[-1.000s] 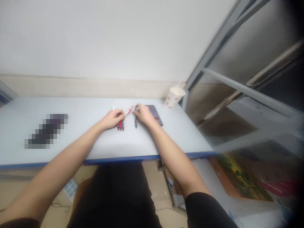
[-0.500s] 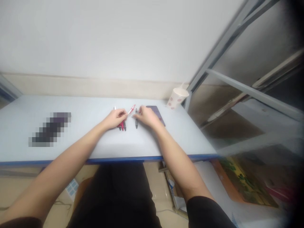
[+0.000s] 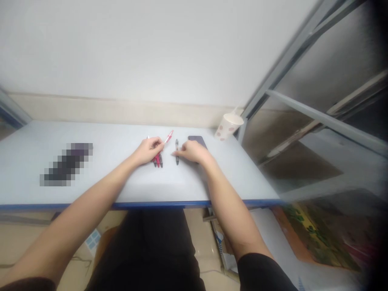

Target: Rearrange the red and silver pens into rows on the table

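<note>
My left hand (image 3: 148, 151) is closed on a red and white pen (image 3: 169, 136), which slants up and to the right from the fingers. Below that hand, a red pen (image 3: 158, 161) and a grey pen (image 3: 161, 161) lie side by side with another dark one; their upper parts are hidden. To the right, a separate grey pen (image 3: 177, 143) lies upright in the view on the table. The thumb and fingers of my right hand (image 3: 193, 151) close around its middle. Beneath that hand is a dark purple flat object (image 3: 196, 139), partly covered.
A spotted paper cup (image 3: 228, 127) stands at the back right of the light table (image 3: 127, 135). A pixelated dark object (image 3: 66, 163) lies on the left. Metal shelving (image 3: 291, 103) borders the right side, and the blue front edge (image 3: 163, 204) is near my lap.
My right hand has drawn slightly nearer and to the right, showing more of the separate grey pen. My left hand keeps hold of the red and white pen. The view has shifted a little.
</note>
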### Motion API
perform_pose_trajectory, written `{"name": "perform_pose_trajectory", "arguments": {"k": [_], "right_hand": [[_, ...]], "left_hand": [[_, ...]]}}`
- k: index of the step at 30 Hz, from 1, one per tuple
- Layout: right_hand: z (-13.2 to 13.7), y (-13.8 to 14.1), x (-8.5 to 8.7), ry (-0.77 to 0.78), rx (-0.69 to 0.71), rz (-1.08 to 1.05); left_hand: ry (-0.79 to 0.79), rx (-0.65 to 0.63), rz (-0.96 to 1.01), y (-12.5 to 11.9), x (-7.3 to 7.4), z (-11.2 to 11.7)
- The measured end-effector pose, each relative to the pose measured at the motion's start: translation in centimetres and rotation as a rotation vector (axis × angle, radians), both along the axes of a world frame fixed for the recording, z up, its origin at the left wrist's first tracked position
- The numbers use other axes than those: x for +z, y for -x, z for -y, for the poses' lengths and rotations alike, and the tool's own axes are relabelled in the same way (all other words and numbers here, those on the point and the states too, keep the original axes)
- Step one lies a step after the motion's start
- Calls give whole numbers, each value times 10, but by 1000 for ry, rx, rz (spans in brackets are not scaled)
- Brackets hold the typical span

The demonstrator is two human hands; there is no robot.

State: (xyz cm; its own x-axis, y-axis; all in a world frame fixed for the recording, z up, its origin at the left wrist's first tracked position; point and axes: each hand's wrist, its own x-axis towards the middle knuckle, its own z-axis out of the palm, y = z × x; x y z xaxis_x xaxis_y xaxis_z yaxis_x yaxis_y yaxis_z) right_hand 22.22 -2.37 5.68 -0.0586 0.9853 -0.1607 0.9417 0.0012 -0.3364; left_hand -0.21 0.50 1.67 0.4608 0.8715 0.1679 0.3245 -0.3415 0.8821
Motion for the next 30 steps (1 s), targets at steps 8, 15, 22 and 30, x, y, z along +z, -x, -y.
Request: {"name": "perform_pose_trajectory", "arguments": {"k": [8,15,22,30], "right_hand": [[-2,3,-3,63,58,7],[2,0,6,118,-1,73],[4,-6,14,166,0,156],[9,-14,19,137,-45,160]], "left_hand": [[20,-3,17,0,-3,-1],[21,3,41,-1,-5,-4],[56,47,264,-4,-12,-10],[93,71,338,-7,-8,-11]]}}
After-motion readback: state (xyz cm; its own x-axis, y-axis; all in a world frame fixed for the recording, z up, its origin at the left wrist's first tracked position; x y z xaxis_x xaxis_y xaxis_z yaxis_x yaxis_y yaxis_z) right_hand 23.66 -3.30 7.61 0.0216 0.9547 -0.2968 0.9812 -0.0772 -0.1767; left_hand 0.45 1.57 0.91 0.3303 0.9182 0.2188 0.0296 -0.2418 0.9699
